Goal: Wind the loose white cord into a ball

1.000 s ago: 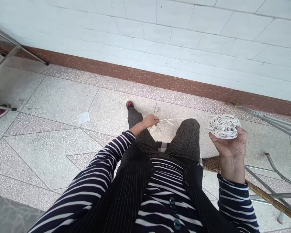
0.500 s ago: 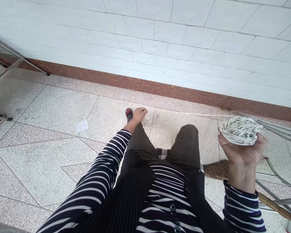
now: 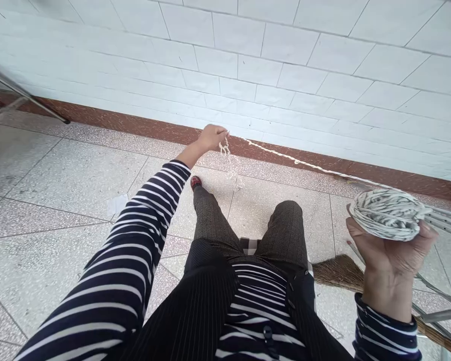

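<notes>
Out to the person's right, a ball of white cord, I'd judge light, soft and best cupped from below, sits gripped in the right hand, the left hand pinching its stretched strand.

We have a rounded, slightly flattened ball of cord, off-white with dark streaks and wound in many turns, resting in our right hand. From it a pale twisted strand, with small knobs along it, stretches nearly straight to our left hand, where a crinkled, tangled length dangles.
</notes>
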A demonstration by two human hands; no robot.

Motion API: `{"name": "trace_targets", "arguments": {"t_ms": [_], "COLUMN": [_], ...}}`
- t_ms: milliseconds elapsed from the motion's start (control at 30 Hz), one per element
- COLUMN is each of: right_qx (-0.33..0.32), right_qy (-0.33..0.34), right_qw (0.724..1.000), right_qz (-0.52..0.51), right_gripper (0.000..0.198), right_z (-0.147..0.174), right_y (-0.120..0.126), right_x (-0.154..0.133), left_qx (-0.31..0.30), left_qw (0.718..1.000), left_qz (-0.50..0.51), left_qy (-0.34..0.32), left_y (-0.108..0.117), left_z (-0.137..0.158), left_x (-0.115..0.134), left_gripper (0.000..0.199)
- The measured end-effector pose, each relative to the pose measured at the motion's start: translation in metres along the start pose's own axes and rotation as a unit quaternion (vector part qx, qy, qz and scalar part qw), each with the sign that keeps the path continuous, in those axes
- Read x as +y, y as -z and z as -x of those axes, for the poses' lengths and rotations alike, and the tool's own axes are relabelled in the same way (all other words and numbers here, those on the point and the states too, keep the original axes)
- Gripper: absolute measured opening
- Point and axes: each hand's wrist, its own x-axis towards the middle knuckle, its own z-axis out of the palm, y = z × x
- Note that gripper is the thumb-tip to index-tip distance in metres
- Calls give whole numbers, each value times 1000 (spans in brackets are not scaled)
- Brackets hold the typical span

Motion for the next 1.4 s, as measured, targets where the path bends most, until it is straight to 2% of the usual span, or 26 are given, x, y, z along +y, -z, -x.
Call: {"name": "trace_targets", "arguments": {"t_ms": [100,200,267,333,433,500,567,600,733,833,933,1000,1067,1167,1267,1333,1400], "right_qx": [-12,-19,-23,-23,-17,-6,3,4,4,17,27,27,29,39,38,34,33], "right_qy": [18,21,20,19,26,23,13,7,-17,-41,-46,-42,-35,-36,-52,-65,-75], "right_qw": [1000,1000,1000,999,999,998,998,998,1000,999,998,997,997,997,996,995,994], "right_qz": [-1,2,7,19,40,54,60,57,5,-20,-41,-53,-57,-54,-65,-70,-69], "right_gripper": [49,49,48,47,40,32,29,30,37,36,39,45,51,54,51,47,47], "right_z": [6,12,16,21,25,24,21,19,11,12,15,16,16,12,7,4,2], "right_y": [-4,-8,-10,-12,-13,-13,-10,-8,2,6,10,12,15,19,20,18,16], "right_x": [-6,-7,-8,-10,-13,-14,-12,-10,2,8,8,6,4,6,13,19,24], "left_qx": [40,61,16,-73,-194,-217,-200,-179,-82,-74,-74,-101,-165,-276,-334,-336,-321], "left_qw": [993,981,983,984,962,945,941,945,959,962,966,969,966,938,899,888,887], "left_qz": [-57,-90,-81,-70,-94,-121,-159,-182,-256,-256,-239,-212,-181,-163,-201,-249,-292], "left_qy": [-91,-159,-162,-147,-169,-211,-221,-206,-91,-63,-72,-76,-83,-135,-198,-192,-159], "left_y": [15,5,-17,-45,-75,-77,-67,-61,-48,-65,-97,-120,-141,-159,-159,-149,-136], "left_z": [-25,-39,-32,-14,20,36,40,38,12,-13,-28,-26,-14,19,50,60,60], "left_x": [30,63,78,82,63,41,17,7,-16,-10,11,25,33,28,5,-16,-36], "left_gripper": [30,37,35,31,26,22,20,20,23,23,25,29,34,35,32,31,29]}}
